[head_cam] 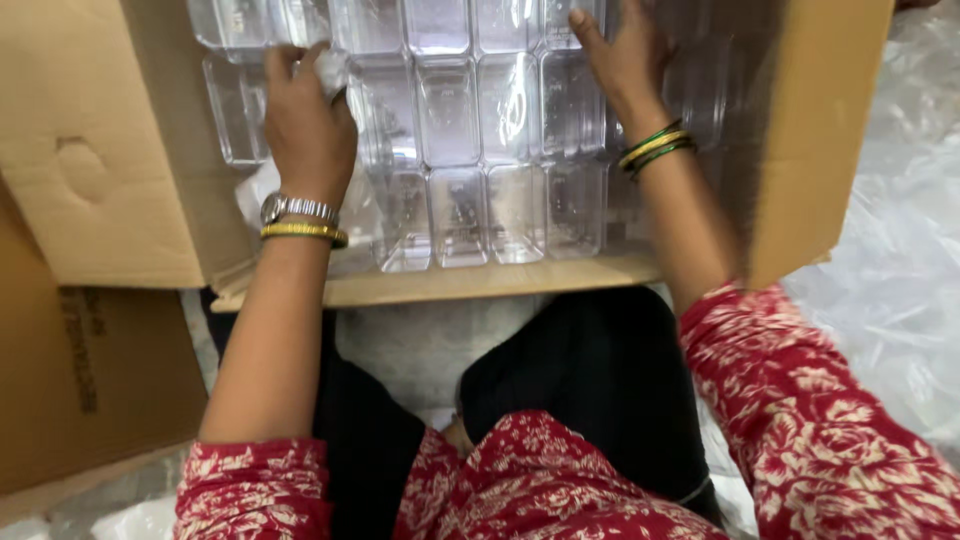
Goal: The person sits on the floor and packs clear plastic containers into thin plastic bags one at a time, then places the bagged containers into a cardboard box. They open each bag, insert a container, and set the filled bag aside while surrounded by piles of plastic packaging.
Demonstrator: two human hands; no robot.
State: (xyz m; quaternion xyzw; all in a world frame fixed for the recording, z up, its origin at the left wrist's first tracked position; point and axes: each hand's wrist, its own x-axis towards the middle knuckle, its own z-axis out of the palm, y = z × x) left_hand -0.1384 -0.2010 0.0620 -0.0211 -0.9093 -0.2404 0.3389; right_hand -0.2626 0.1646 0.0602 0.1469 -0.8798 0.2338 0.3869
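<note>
Left hand clamped on small crumpled white wad, resting on clear plastic rectangular containers inside open brown cardboard box. Right hand flat, fingers spread on containers.

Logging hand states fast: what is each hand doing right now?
Left hand: closed on a crumpled white wad, over the clear plastic containers.
Right hand: open, fingers flat on the containers, holding nothing.

Pale grey floor, crumpled clear plastic sheeting right of it, brown cardboard panel left of it, soft even light
</note>
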